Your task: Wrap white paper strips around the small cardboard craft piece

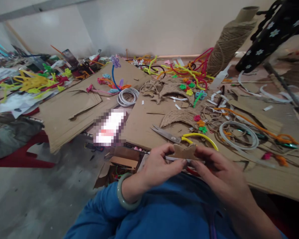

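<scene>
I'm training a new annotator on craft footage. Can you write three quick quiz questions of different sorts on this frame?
1. True or false: the scissors are in the left hand.
2. What do both hands pinch? A) a twine cone B) a small cardboard cutout C) a bangle
3. Fill in: the yellow pipe cleaner lies just beyond the ____ hand.

Key: 1 false, they lie on the cardboard sheet. 2 B, the cardboard cutout, the right hand on its other end. 3 right.
</scene>
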`<state>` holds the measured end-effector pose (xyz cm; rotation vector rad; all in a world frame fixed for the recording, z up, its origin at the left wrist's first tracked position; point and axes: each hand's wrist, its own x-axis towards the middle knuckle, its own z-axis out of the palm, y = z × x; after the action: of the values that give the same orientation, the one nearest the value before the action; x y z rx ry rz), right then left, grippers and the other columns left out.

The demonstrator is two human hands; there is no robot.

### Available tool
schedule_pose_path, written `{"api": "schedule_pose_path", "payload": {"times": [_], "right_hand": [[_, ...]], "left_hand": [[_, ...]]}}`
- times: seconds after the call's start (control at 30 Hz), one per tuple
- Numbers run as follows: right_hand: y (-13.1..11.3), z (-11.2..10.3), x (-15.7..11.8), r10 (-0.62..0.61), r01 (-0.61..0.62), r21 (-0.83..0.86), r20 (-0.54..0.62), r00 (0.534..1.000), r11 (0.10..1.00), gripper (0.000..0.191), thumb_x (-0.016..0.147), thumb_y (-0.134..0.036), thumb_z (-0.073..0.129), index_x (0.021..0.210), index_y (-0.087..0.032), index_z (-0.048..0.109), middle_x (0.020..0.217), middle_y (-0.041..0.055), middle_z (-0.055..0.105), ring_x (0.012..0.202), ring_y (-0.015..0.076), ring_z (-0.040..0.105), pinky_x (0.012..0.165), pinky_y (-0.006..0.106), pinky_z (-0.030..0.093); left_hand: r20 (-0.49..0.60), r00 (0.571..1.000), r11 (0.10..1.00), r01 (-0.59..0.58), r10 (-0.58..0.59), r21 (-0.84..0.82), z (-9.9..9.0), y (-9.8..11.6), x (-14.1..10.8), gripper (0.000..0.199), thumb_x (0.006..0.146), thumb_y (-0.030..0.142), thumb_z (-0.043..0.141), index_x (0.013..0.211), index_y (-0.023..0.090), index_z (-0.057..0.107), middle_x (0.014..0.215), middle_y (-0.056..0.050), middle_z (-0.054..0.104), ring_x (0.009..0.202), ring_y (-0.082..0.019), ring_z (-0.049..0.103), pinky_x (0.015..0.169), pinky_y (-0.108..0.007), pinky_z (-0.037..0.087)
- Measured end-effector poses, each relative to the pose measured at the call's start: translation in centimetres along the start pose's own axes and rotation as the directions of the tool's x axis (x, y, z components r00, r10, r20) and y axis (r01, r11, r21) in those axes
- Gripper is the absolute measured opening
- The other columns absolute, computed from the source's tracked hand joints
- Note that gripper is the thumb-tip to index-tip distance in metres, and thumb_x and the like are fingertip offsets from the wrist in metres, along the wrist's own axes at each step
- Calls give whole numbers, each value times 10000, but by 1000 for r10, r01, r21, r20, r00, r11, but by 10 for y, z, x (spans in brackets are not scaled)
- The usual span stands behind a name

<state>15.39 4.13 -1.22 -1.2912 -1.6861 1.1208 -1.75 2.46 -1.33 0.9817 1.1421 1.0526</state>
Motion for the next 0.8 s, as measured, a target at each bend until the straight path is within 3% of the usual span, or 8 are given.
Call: {"api": "schedule_pose_path", "payload": {"times": [0.33,0.6,0.7,0.8], "right_hand": [[-13,21,4,96,-97,0,-143,985,995,226,788,-370,656,976,-244,674,913,49,731,703,184,698,611,271,593],[-17,33,10,112,-123,-88,-116,987,989,257,784,-435,650,971,-260,670,935,85,728,755,245,702,608,331,580],[-24,37,10,129,-140,-80,-133,983,987,250,789,-449,645,973,-281,673,937,109,728,796,286,705,581,355,577],[-26,39,10,101,-125,-130,-176,979,984,231,762,-452,675,954,-324,675,908,97,730,778,301,707,550,373,572]], "left_hand": [[27,998,978,57,-53,-199,-19,0,-2,388,651,424,766,861,131,621,776,-23,627,655,-118,578,642,-257,492],[-9,999,991,31,-33,-131,-42,-7,-3,313,693,405,712,817,133,623,681,-9,578,573,-100,516,558,-241,456],[5,1000,997,-28,29,-77,-49,-3,-3,237,703,352,681,783,135,634,649,-8,572,554,-96,494,517,-222,429],[49,986,987,-160,159,20,-56,1,-1,163,734,286,634,794,136,654,651,-13,600,548,-94,501,509,-209,427]]}}
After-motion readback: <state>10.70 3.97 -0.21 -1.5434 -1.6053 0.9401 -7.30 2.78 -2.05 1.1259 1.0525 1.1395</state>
